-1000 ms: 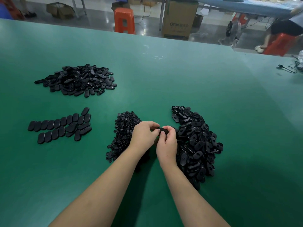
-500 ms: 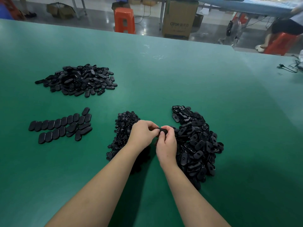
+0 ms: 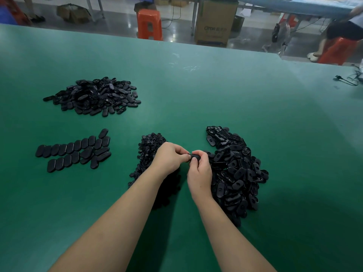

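Note:
Both hands meet over the green table (image 3: 196,95) and pinch one small black oval plastic piece (image 3: 194,156) between their fingertips. My left hand (image 3: 169,159) grips its left end, my right hand (image 3: 200,170) curls round its right end. Most of the piece is hidden by fingers. Left of the hands lies a pile of small black round parts (image 3: 149,154). On the right a bigger heap of black oval shells (image 3: 237,171) spreads out.
A far pile of black oval pieces (image 3: 96,96) lies at the upper left. Nearer, finished oval pieces (image 3: 74,151) lie in two rows. Beyond the table edge stand an orange stool (image 3: 149,23), a cardboard box (image 3: 215,20) and a seated person (image 3: 341,36). A cable (image 3: 347,80) lies far right.
The hands stay together on the same black piece; the fingers have shifted only slightly on it. Nothing else on the table has moved.

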`<state>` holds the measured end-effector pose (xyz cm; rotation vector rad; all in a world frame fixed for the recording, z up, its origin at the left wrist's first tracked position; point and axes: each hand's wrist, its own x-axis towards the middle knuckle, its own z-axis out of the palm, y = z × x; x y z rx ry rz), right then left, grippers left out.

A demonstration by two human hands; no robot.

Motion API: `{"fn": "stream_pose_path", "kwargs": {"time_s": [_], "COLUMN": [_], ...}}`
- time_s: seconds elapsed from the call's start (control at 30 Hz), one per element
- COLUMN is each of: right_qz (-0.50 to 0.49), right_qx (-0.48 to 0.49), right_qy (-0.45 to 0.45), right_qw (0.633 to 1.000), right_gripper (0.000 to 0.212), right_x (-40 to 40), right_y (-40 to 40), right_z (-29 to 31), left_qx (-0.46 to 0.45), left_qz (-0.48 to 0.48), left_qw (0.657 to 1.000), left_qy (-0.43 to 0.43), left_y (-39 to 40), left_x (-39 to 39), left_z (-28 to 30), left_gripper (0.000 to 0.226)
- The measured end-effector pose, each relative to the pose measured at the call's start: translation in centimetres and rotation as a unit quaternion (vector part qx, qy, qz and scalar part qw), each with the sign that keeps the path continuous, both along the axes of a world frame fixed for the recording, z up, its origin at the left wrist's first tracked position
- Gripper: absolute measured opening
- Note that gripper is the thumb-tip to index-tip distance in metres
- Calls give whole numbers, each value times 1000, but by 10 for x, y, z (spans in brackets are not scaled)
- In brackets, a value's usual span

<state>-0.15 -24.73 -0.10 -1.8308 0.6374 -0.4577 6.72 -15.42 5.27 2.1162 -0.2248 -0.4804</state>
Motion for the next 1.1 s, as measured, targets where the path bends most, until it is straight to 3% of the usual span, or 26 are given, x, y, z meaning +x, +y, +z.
{"fn": "stream_pose_path", "kwargs": {"time_s": [0.4, 0.67, 0.83, 1.0, 1.1], "right_qz": [-9, -7, -13, -4, -10], "right_qx": [10, 11, 2, 19, 30], "right_qy": [-3, -6, -41, -39, -45], "right_qw": [1000, 1000, 999, 999, 998], "right_gripper": [17, 12, 11, 20, 24], "right_x": [0, -1, -3, -3, -2], "right_y": [0, -1, -1, 0, 1], "right_z": [0, 0, -1, 0, 1], "left_qx": [62, 50, 30, 71, 126], "left_qz": [-2, 2, -55, -91, -133], "left_qw": [996, 995, 993, 975, 948], "left_qy": [-64, -89, -98, -187, -262], "left_y": [-9, -9, -3, 0, 2], "left_x": [-6, -11, -8, -12, -13], "left_z": [0, -1, 2, 5, 4], "left_gripper": [5, 6, 12, 24, 30]}}
